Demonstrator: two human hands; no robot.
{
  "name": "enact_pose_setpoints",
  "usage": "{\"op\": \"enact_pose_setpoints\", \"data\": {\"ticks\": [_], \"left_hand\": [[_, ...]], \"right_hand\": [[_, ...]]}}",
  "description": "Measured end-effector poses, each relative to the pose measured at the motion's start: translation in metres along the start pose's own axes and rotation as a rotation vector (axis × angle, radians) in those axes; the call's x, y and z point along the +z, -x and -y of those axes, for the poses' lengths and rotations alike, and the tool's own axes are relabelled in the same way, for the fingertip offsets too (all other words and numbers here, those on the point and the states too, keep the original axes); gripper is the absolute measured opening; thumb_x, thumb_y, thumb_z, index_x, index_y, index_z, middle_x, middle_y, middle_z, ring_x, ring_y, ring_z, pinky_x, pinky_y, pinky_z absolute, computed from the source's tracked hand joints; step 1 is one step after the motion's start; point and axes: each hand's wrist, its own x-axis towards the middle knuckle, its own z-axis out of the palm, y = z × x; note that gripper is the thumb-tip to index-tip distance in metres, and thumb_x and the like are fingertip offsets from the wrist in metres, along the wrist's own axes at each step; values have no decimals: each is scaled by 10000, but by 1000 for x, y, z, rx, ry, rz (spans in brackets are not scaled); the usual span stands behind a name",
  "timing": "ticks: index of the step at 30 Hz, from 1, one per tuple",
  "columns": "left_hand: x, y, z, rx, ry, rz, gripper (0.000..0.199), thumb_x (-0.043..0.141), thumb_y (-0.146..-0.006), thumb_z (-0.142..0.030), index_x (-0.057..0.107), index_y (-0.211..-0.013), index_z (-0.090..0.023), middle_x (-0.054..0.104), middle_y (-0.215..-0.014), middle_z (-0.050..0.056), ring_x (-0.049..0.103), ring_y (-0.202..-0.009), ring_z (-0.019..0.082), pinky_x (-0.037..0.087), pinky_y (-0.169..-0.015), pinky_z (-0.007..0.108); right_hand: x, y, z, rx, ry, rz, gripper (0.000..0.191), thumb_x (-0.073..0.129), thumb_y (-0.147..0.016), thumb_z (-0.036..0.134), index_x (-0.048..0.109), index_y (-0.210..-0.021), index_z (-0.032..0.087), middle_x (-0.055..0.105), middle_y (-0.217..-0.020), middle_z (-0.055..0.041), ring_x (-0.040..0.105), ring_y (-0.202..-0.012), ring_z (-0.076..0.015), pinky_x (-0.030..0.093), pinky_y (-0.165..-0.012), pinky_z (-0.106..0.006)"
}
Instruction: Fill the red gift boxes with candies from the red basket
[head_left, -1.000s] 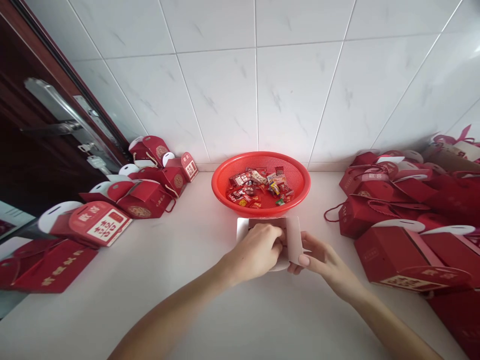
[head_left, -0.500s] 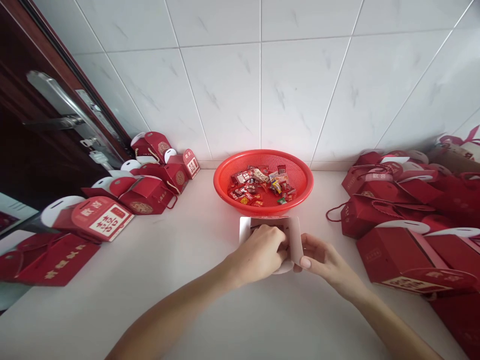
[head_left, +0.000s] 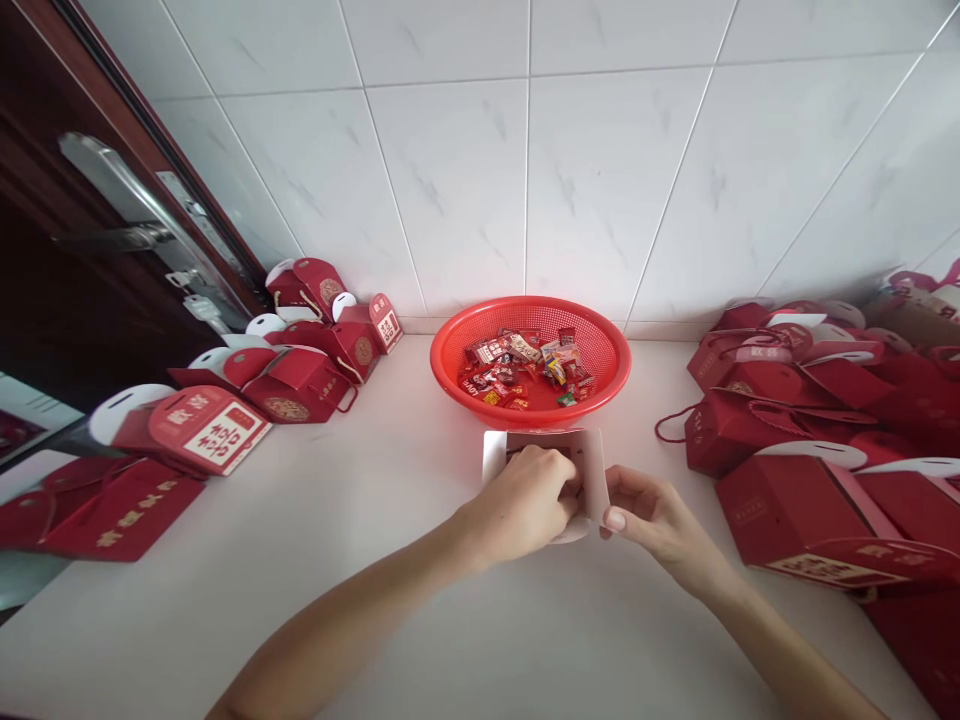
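Note:
An opened paper candy box (head_left: 596, 475), pale on the inside, stands on the counter in front of a red plastic basket (head_left: 459, 390). My left hand (head_left: 531, 500) reaches into the box from above with curled fingers; their tips and whatever they may hold are hidden inside. With thumb and fingers, my right hand (head_left: 651, 520) grips the box's right side flap. Behind the box, the basket holds several small wrapped candies (head_left: 517, 360), mostly red with a few yellow and green.
Red gift boxes (head_left: 296, 385) with cord handles are lined up on the left, beside a dark door with a metal handle (head_left: 127, 200) and keys. More red boxes (head_left: 787, 510) crowd the right side. A tiled wall (head_left: 450, 190) rises behind the white counter (head_left: 360, 620).
The whole view has shifted slightly. My left hand stays inside the box and my right hand keeps its grip on the flap, with little visible movement.

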Motion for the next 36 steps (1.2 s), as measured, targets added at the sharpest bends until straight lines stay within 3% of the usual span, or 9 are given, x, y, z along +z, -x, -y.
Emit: {"op": "enact_pose_setpoints", "data": {"ticks": [6,17,20,23,26,29,36], "left_hand": [[1,-1,2,10,4,0,236,553,-841,-166,649,-626,-190,675,-635,-8,598,-609,136,316,-553,257],[4,-1,5,62,31,-1,259,548,-895,-187,754,-740,-208,758,-746,7,662,-678,148,378,-593,246],[5,-2,4,52,-3,3,262,551,-903,-187,773,-766,-208,750,-715,16,663,-663,156,378,-595,254],[6,-2,5,41,-44,7,261,554,-904,-187,787,-789,-211,752,-729,30,673,-681,172,373,-595,266],[8,-2,6,48,-49,1,275,541,-909,-193,798,-816,-223,754,-740,30,681,-705,179,374,-607,269],[8,-2,6,46,-48,1,281,539,-924,-226,794,-807,-229,751,-726,24,676,-693,177,384,-617,267],[9,-3,4,42,-87,3,282,540,-935,-224,812,-867,-257,785,-830,34,708,-791,209,429,-692,279]], "right_hand": [[0,0,0,8,10,-41,509,780,-707,649,629,-831,179,600,-730,-17,516,-657,-149,430,-610,-276],[-9,0,-4,-65,-26,112,509,703,-797,664,659,-913,171,608,-819,-40,535,-718,-166,474,-696,-301],[-11,-2,-9,-64,-80,132,460,617,-890,628,669,-945,174,618,-808,-43,555,-733,-176,478,-745,-328],[-11,-4,-12,-10,-189,113,404,539,-965,542,679,-903,169,625,-803,-56,556,-721,-180,476,-739,-341],[-10,-6,-14,43,-174,72,365,638,-910,525,685,-853,168,619,-764,-41,529,-693,-166,457,-699,-314],[-8,-6,-16,45,-101,42,362,727,-846,532,681,-870,174,602,-720,-9,473,-654,-137,406,-647,-274],[-5,-4,-19,13,-87,-6,396,704,-860,558,675,-846,164,561,-686,7,378,-600,-107,303,-566,-263]]}}
